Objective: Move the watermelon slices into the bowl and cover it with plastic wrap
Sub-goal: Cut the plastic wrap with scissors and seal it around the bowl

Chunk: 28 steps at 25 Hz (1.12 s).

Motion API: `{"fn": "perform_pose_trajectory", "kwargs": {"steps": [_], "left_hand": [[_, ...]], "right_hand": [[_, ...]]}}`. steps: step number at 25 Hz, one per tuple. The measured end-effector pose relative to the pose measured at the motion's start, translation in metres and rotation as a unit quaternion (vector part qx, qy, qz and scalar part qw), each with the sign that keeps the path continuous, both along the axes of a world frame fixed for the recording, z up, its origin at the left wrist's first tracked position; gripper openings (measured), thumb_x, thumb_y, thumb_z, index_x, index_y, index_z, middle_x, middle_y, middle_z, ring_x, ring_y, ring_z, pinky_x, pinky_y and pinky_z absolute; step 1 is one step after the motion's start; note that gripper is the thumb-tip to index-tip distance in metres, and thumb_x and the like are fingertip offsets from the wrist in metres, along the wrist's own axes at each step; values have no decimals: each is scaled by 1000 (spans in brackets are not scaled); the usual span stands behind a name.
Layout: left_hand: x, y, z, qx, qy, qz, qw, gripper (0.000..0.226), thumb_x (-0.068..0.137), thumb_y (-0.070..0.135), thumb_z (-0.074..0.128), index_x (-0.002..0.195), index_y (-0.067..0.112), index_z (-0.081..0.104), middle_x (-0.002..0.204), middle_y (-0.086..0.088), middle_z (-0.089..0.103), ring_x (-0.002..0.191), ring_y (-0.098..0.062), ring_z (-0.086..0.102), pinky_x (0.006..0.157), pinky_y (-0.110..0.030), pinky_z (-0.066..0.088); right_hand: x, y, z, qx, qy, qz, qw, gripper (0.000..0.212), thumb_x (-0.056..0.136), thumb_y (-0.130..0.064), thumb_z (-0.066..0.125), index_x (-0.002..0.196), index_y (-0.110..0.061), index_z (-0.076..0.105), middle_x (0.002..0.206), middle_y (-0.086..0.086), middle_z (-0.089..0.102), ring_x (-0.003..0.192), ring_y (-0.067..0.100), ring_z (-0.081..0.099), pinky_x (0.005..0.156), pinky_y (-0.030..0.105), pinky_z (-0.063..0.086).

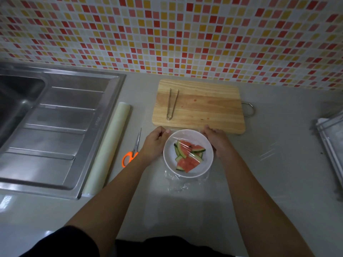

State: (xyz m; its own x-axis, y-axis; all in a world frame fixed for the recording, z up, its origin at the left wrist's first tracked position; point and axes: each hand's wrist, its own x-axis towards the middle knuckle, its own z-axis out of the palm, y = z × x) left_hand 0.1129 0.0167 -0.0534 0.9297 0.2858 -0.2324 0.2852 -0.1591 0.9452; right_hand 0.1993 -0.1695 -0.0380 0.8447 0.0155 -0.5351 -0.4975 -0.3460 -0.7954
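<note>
A white bowl [202, 138] stands on the grey counter and holds several watermelon slices [188, 156] with green rinds. A sheet of clear plastic wrap [178, 182] lies stretched over the bowl, with loose crumpled film spilling out at the near side. My left hand [155, 143] pinches the wrap at the bowl's far left rim. My right hand [216, 140] pinches the wrap at the far right rim.
A wooden cutting board [204, 106] with metal tongs [171, 104] on it lies just behind the bowl. Orange-handled scissors [132, 151] and a roll of plastic wrap [107, 147] lie to the left, beside the steel sink [48, 123]. A rack [332, 138] sits at the right edge.
</note>
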Motion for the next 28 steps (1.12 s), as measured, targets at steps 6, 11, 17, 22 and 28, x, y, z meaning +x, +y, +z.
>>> {"fn": "perform_pose_trajectory", "kwargs": {"steps": [6,11,17,22,28], "left_hand": [[9,5,0,-5,45,-7,999,29,94,32,54,79,7,58,75,0,60,68,-14,53,64,-28,45],[9,5,5,129,-19,-17,991,31,97,29,50,66,25,47,58,12,51,54,-2,45,50,-9,35],[12,5,4,181,-18,-64,981,33,100,34,42,68,28,36,61,2,51,55,-6,46,49,-11,34],[11,4,-3,67,32,-42,996,34,99,36,42,74,14,48,68,4,51,61,-4,47,61,-19,39],[10,-1,-6,-53,76,16,996,31,99,34,44,75,14,47,68,-1,50,62,-13,47,58,-26,40]], "right_hand": [[0,1,5,110,137,50,983,38,85,-46,57,59,-21,68,54,-2,65,60,19,59,64,29,45],[-1,6,1,113,59,39,991,30,94,-41,46,78,-25,66,83,-1,66,77,19,61,71,30,48],[0,15,-7,70,35,-25,997,48,99,-45,30,71,-23,64,73,3,57,74,22,55,83,37,45],[-2,11,-9,152,163,-123,967,38,98,-30,41,69,-14,61,45,5,64,61,24,55,60,33,45],[-2,8,-7,84,182,-91,975,33,96,-21,41,70,-7,56,72,14,54,63,28,50,73,37,43]]}}
